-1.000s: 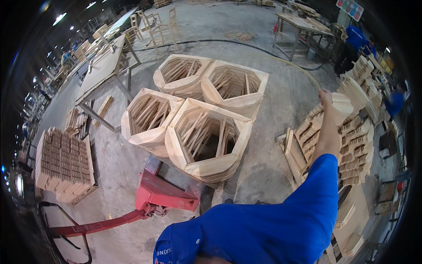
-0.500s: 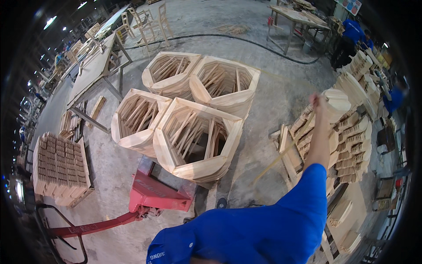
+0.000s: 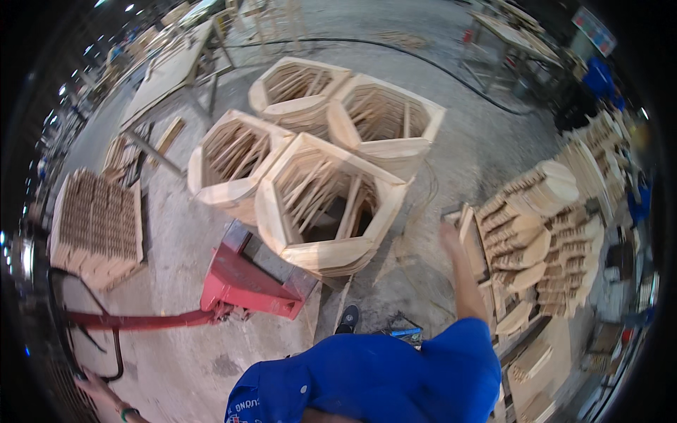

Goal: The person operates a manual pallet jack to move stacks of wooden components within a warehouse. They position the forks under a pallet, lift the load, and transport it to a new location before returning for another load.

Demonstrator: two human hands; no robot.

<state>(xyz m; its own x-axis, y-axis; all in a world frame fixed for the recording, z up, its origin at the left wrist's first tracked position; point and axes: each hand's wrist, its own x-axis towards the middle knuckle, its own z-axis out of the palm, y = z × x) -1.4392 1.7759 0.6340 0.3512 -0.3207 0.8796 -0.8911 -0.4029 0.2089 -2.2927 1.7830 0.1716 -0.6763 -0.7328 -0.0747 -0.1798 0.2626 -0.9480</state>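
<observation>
My left hand [image 3: 95, 392] is at the lower left, its fingers around the end of the black loop handle [image 3: 118, 352] of a red pallet jack [image 3: 247, 282]. Over the floor at the right, my right hand [image 3: 449, 236] is smeared by motion, so its fingers do not show. Near it, a thin yellowish strap [image 3: 403, 248] trails in loose curves; whether the hand holds it is unclear. In front of me stand several stacks of hexagonal wooden frames [image 3: 328, 255], with loose wooden sticks [image 3: 310, 197] leaning inside. The jack's red body is against the nearest stack.
At the right, stacked curved wooden pieces [image 3: 518, 233] sit on a pallet. A block of stacked wood parts [image 3: 95, 225] stands at the left, below a long workbench [image 3: 166, 77]. A black hose [image 3: 423, 67] crosses the far floor. A co-worker in blue [image 3: 599, 77] is at the far right.
My right hand has swung down and left from above the curved pieces, and the strap has gone from taut to slack. My left hand has come into view at the jack's handle.
</observation>
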